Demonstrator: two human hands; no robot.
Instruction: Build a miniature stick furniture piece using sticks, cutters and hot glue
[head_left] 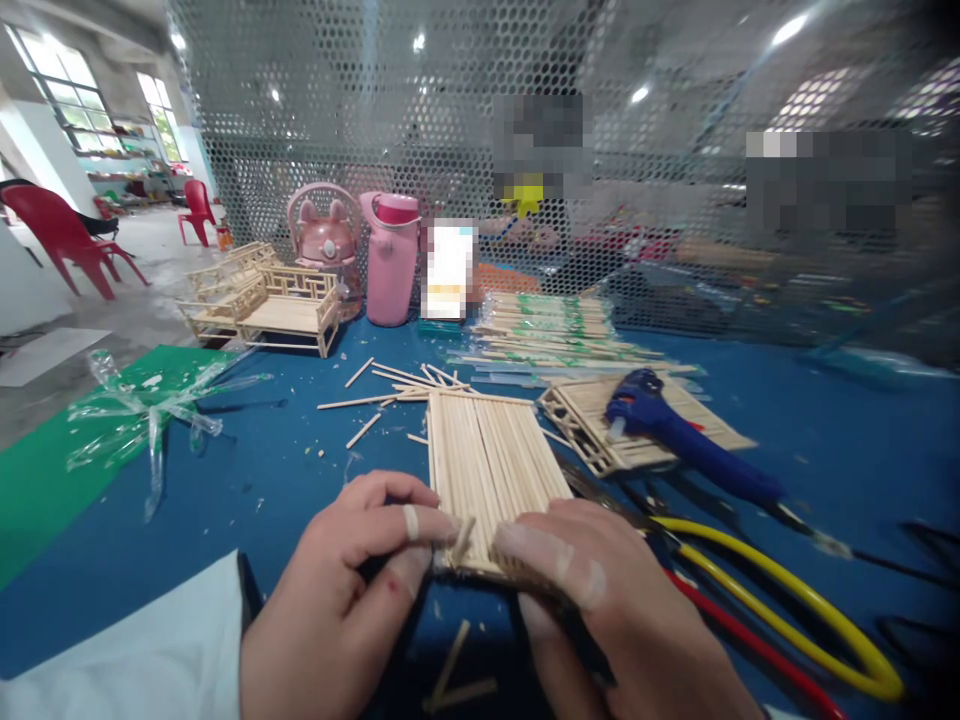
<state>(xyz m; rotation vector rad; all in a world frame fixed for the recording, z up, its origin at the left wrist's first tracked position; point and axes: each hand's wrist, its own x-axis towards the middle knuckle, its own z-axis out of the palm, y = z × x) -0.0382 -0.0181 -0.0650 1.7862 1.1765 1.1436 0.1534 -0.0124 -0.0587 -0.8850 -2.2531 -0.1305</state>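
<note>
A panel of pale wooden sticks (491, 450) laid side by side is held between my two hands, its near edge toward me. My left hand (367, 560) grips the left near corner, with a fingertip against a short stick piece (463, 538) standing tilted on the panel. My right hand (592, 580) is closed on the right near side, thumb below and fingers on top. White tape wraps fingers on both hands. The panel's underside is hidden. Two loose stick pieces (459, 680) lie below the near edge.
A blue glue gun (690, 440) rests on another stick panel (577, 420) at right, near yellow-and-red-handled pliers (795, 600). Loose sticks (405, 385) and bagged sticks (547, 330) lie behind. Farther back stand miniature stick furniture (289, 310), a pink bottle (391, 265) and a perforated metal screen (420, 110).
</note>
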